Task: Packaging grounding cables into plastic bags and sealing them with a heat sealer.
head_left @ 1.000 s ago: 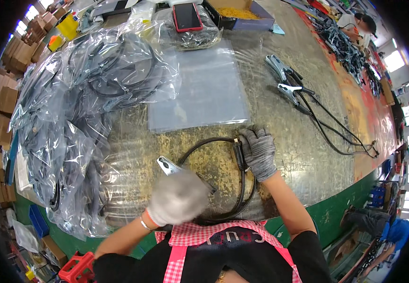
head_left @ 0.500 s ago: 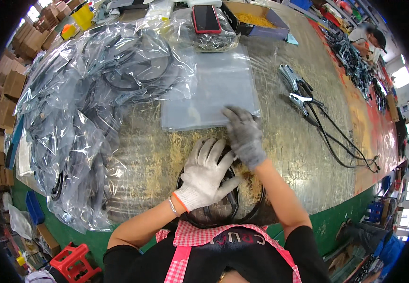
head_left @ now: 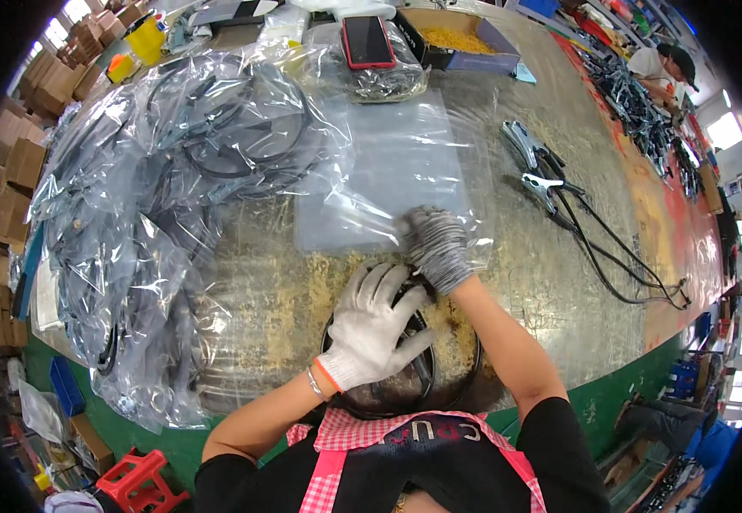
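My left hand [head_left: 372,325], in a white knit glove, lies over a coiled black cable [head_left: 423,363] at the table's near edge. Its fingers are stretched out and the thumb stands apart, so the hand is open. My right hand [head_left: 439,248], in a grey glove, is closed on the near right corner of a clear plastic bag [head_left: 388,162]. That bag is on a flat stack, and creases run from its middle toward my fingers. Part of the coil is hidden under my left hand.
A heap of bagged cables [head_left: 157,214] covers the table's left side. Clamps with black cables [head_left: 542,184] lie to the right. A phone [head_left: 368,43] rests on a plastic-wrapped bundle at the back, beside a box of yellow bits [head_left: 465,43]. Another person [head_left: 662,73] sits far right.
My right hand has gone from fingers reaching over the bag's corner to fingers curled on it, and the bag has creased. The left hand has stayed on the coil.
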Available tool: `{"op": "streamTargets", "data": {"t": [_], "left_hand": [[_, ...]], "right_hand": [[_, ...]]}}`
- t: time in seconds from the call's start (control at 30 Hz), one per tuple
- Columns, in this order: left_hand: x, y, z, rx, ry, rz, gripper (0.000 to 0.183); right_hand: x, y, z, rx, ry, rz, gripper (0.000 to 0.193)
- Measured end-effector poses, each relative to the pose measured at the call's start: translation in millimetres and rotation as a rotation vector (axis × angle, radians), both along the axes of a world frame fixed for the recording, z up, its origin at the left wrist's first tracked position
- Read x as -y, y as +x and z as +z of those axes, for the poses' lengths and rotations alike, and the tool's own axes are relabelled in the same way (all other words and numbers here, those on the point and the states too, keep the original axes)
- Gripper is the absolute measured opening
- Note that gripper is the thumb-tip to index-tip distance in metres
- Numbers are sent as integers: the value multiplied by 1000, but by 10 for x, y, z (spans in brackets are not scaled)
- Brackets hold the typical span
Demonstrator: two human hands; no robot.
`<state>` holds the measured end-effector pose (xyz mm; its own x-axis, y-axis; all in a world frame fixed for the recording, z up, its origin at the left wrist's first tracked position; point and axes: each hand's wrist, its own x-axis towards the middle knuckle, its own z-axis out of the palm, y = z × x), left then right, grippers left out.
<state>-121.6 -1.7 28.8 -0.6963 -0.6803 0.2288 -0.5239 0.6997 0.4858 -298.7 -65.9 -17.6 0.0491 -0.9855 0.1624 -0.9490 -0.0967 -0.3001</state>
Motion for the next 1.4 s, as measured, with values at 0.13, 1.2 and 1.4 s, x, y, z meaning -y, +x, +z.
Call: {"op": "streamTargets", "data": {"t": [0.13,1.2,1.4], "left_hand": [[24,-35,-85,-212,89,243,53],[780,484,75,60,-436,627,20],[654,293,77,-107,-421,463,41]], "right_hand": [[-21,-16,-87,328,-148,-83,27],[-100,-207,-81,239,-469,82,33],[-131,-173,49,320,-520,180,27]]}}
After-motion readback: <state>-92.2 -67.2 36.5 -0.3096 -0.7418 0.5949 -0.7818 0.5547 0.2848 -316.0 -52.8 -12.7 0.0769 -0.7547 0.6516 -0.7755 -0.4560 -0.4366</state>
